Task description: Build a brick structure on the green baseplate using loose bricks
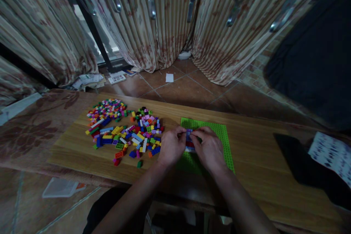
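A green studded baseplate [226, 142] lies on the wooden board, partly covered by my hands. On it, between my hands, stands a small build of toy bricks [189, 144], with bluish-purple, red and white parts showing. My left hand [170, 144] is closed, its thumb and forefinger pinching the bluish-purple brick [188, 131] at the top of the build. From the other side my right hand [210, 148] pinches the same spot with bent fingers. The fingertips hide most of that brick. Left of my left hand, loose bricks [142, 137] of many colours are spread out.
A heap of smaller bricks [109, 109] sits at the board's far left. At the right lie a black flat object [293, 157] and a printed sheet [330, 155]. A clear plastic box [59, 187] rests on the floor at lower left. Striped curtains [153, 25] hang behind.
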Demonstrator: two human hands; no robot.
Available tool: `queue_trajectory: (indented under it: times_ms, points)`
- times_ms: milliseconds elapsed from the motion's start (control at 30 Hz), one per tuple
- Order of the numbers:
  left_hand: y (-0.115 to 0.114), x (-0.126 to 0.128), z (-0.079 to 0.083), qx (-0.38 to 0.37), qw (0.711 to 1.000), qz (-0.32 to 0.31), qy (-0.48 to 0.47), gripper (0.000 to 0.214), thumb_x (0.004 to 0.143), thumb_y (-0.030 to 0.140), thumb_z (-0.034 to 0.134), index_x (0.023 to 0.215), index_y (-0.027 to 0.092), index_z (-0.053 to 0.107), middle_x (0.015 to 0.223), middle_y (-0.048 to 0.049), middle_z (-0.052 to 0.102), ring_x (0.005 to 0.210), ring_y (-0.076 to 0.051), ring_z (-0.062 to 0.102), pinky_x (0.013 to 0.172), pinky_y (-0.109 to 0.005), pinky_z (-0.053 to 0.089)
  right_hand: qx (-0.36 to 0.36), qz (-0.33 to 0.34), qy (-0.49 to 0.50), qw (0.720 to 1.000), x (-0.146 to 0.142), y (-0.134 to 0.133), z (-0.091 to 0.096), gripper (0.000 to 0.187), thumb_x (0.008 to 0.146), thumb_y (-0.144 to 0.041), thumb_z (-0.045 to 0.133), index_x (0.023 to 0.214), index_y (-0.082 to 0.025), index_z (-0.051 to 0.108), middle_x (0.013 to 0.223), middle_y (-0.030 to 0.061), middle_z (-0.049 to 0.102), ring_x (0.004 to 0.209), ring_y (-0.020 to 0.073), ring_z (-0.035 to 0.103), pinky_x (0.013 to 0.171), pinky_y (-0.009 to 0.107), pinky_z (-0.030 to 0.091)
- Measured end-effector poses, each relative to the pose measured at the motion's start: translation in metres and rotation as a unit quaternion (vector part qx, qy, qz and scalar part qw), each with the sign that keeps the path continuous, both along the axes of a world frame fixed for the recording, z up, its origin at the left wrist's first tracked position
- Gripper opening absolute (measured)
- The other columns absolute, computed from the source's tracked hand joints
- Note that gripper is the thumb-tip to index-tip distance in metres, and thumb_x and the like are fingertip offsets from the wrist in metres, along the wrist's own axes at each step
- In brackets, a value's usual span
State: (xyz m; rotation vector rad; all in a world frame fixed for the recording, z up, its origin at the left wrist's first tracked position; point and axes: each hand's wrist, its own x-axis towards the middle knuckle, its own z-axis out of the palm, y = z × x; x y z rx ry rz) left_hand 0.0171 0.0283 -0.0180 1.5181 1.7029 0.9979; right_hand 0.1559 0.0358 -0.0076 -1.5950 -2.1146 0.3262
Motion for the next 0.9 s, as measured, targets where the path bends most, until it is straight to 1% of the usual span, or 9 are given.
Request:
queue_trajectory:
  times_ms: [167,467,700,900]
  points:
    - [0.0014,0.0001,-0.0024,0.011,1.000,0.006,-0.008,0.018,0.085,0.015,0.055,0.089,0.019,0.072,0.089,-0.0027,0.076,0.082,-0.016,0.070,0.077,-0.026,0.052,-0.007,-0.015,-0.011,1.000,0.0003,0.0000,-0.0006,0.021,0.090,-0.025,0.056,0.084,-0.022,0.076,0.099,0.0068,0.067,0.090,0.0226,0.061,0.082,0.033,0.047]
    - [0.0024,0.0007,-0.0056,0.017,1.000,0.000,-0.020,0.018,0.085,0.014,0.056,0.090,0.019,0.072,0.088,-0.0026,0.076,0.080,-0.016,0.071,0.076,-0.025,0.054,-0.010,-0.021,-0.010,1.000,0.0003,-0.0003,0.0002,0.020,0.088,-0.022,0.056,0.088,-0.021,0.076,0.101,0.0072,0.067,0.092,0.0227,0.062,0.083,0.034,0.047]
    - [0.0027,0.0006,-0.0065,0.024,0.999,-0.002,-0.021,0.018,0.084,0.013,0.057,0.090,0.018,0.072,0.091,-0.0036,0.076,0.086,-0.017,0.071,0.079,-0.025,0.055,-0.021,-0.019,0.021,0.999,-0.0004,0.0014,0.0016,0.025,0.093,-0.028,0.051,0.093,-0.020,0.075,0.098,0.0071,0.067,0.088,0.0213,0.062,0.083,0.033,0.048]
    - [0.0029,0.0010,-0.0060,0.022,1.000,0.002,-0.018,0.018,0.083,0.012,0.057,0.089,0.018,0.072,0.090,-0.0036,0.076,0.084,-0.017,0.071,0.079,-0.026,0.055,-0.021,-0.006,-0.005,1.000,-0.0026,0.0031,0.0008,0.026,0.093,-0.028,0.051,0.099,-0.021,0.076,0.102,0.0087,0.066,0.096,0.0239,0.061,0.089,0.036,0.047]
